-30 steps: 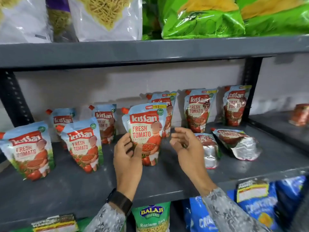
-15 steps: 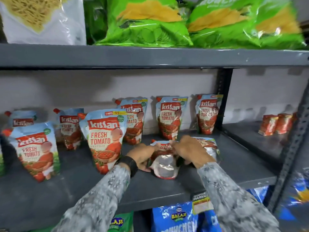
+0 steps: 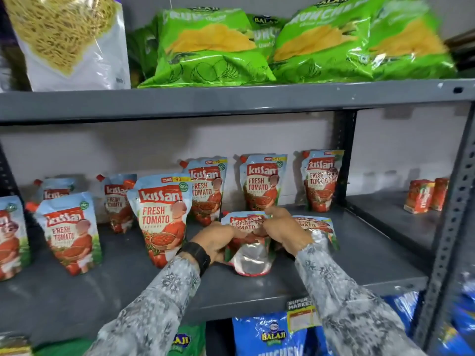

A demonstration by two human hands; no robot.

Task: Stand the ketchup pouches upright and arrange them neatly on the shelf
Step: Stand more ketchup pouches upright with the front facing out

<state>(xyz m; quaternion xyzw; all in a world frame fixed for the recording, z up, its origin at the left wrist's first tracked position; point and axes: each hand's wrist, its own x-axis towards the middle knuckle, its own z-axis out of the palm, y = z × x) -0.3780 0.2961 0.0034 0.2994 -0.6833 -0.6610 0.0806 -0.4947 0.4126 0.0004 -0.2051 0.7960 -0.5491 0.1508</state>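
Grey shelf [image 3: 257, 286] carries lying pouch [image 3: 248, 242], right of upright pouch [image 3: 162, 217]. Left hand [image 3: 213, 240] and right hand [image 3: 285, 231] clasp its sides. Judgement: lift top edge, splay foil base flat, settle beside upright pouch, label forward.

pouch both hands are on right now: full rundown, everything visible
The held ketchup pouch is a glossy Kissan foil pack lying tipped back on the grey shelf, its silver base gusset facing the camera and printed front facing up. The left hand grips its left edge, the right hand its top right. Another fallen pouch lies beside it.
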